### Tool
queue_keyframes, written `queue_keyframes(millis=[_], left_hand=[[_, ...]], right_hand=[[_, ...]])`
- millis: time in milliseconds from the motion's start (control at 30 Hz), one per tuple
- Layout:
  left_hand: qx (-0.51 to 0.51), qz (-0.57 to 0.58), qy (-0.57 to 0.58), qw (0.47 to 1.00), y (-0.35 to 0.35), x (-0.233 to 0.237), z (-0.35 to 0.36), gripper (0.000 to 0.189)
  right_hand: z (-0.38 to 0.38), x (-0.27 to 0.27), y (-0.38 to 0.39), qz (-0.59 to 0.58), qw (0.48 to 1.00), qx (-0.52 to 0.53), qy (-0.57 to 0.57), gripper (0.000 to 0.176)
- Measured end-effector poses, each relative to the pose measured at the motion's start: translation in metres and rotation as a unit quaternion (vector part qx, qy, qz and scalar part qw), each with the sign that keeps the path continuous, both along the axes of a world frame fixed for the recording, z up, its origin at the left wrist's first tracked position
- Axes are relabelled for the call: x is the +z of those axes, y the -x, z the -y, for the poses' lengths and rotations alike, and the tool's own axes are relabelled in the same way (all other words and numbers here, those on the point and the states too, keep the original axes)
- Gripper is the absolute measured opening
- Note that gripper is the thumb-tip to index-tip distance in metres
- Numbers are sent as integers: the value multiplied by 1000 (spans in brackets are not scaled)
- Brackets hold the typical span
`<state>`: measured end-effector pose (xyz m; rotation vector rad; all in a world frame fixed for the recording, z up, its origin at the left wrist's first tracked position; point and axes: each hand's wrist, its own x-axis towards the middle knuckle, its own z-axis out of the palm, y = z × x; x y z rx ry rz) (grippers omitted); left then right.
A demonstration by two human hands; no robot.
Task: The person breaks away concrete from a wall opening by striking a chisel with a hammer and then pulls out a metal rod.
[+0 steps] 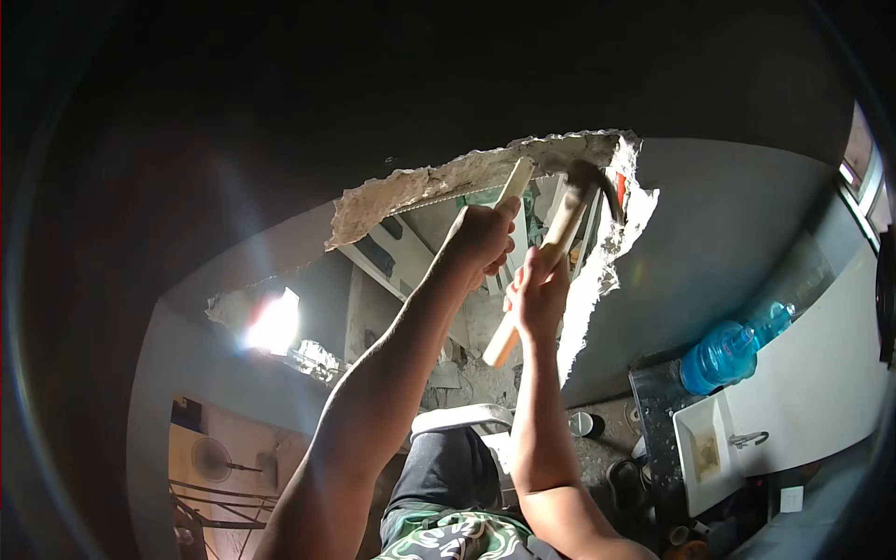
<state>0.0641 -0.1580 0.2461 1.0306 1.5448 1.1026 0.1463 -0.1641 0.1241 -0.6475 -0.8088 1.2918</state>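
My left hand (488, 238) is closed round a pale, flat-sided stick (516, 180), whose upper end points at the broken upper edge of a wall opening (429, 185). Just to its right, my right hand (539, 294) grips the wooden handle of a claw hammer (583, 179). The hammer's head is raised near the opening's upper right corner, apart from the stick, and the handle's lower end sticks out below my hand. Rough plaster lines the edges around both hands. What touches the stick's tip is hard to make out.
At the right are a white sink (707, 450) with a tap and blue water bottles (719, 357) on a dark counter (653, 401). A fan (211, 459) stands at the lower left. Bright light shines through a second hole (273, 322). A white chair (464, 417) is below.
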Motion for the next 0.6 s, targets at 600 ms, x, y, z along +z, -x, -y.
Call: queue_keyframes(millis=[600], left_hand=[[56,75,-11,996,-13,-15,-4,38]], right_hand=[[16,55,-45,-65,994,-89,-18,23]])
